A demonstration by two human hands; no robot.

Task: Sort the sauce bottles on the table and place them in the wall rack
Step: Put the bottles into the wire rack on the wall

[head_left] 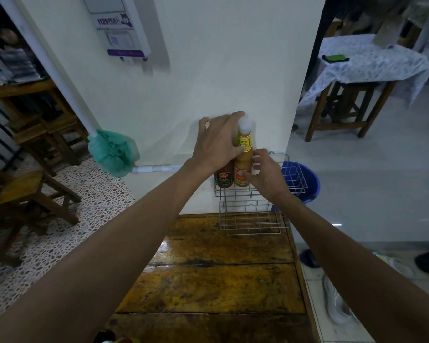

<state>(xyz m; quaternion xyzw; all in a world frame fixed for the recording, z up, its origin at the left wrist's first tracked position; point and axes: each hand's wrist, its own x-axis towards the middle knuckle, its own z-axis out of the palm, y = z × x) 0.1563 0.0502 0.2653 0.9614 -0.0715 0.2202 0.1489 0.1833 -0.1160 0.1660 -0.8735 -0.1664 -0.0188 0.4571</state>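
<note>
A grey wire wall rack (291, 178) hangs on the white wall above the wooden table (216, 280). In its upper tier stand two bottles. The orange sauce bottle (243, 154) has a white cap and a yellow neck label. Left of it is a dark sauce bottle (224, 178), its top hidden by my left hand (217, 144), which wraps over it and touches the orange bottle's neck. My right hand (265, 174) grips the orange bottle's lower body from the right. The rack's lower tier (252, 220) holds nothing. Bottle tops (114, 339) peek in at the bottom edge.
A blue bucket (310, 181) stands behind the rack's right end. A green bag (113, 152) wraps a white pipe on the wall at left. Wooden stools (32, 194) stand at left, and a cloth-covered table (372, 63) at far right. Shoes lie on the floor at right.
</note>
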